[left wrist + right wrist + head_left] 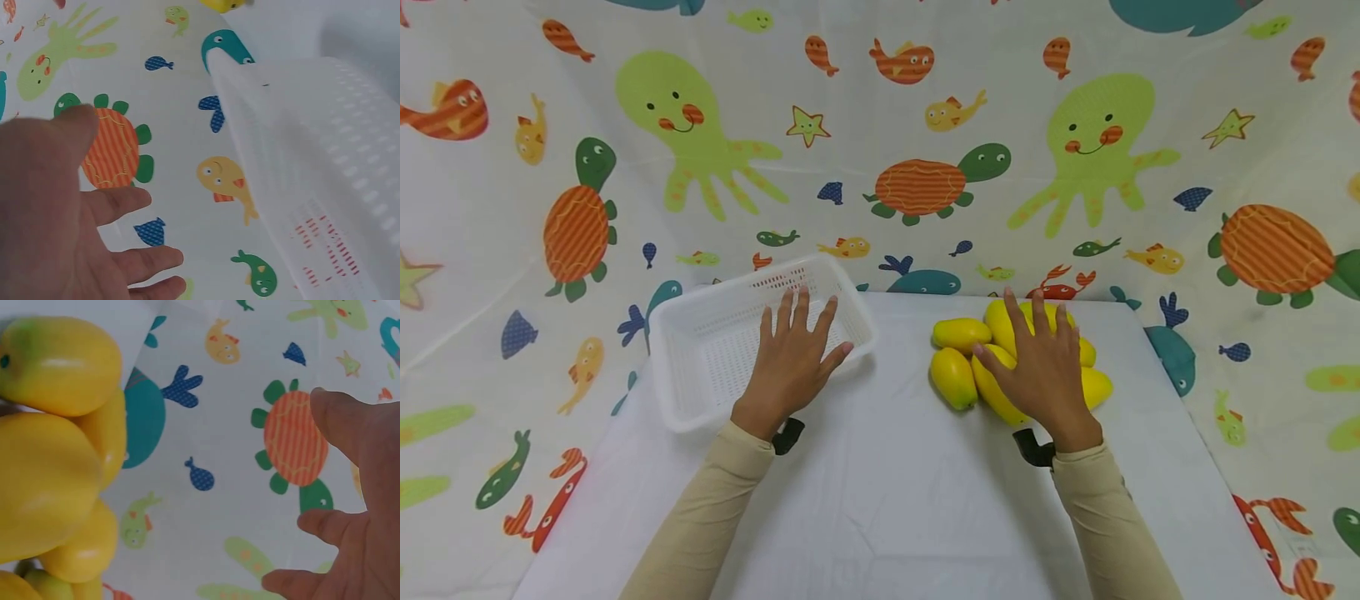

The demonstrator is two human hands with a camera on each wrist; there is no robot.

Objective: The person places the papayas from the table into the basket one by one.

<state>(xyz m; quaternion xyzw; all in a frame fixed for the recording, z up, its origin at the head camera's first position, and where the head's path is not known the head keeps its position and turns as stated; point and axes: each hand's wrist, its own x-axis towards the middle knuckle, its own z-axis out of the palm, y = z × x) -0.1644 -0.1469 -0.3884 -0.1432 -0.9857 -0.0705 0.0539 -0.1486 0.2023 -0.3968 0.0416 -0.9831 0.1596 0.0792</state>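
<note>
In the head view, my left hand (pixel 792 358) hovers over the right part of a white plastic basket (pixel 673 392), fingers spread and holding nothing. The basket has perforated walls and a slotted floor; its side fills the right of the left wrist view. My right hand (pixel 1041 367) is spread above a pile of yellow mango-like fruits (pixel 953 379), some of them covered by the hand. In the right wrist view a large yellow fruit (pixel 44 481) lies at the left, apart from the spread fingers (pixel 325 525). One fruit there has a greenish end.
A white table (pixel 880 500) carries the basket on the left and the fruit on the right. Behind it hangs a pale cloth (pixel 850 108) printed with sea animals, which also runs down both sides. A dark strap piece (pixel 1033 450) shows at each wrist.
</note>
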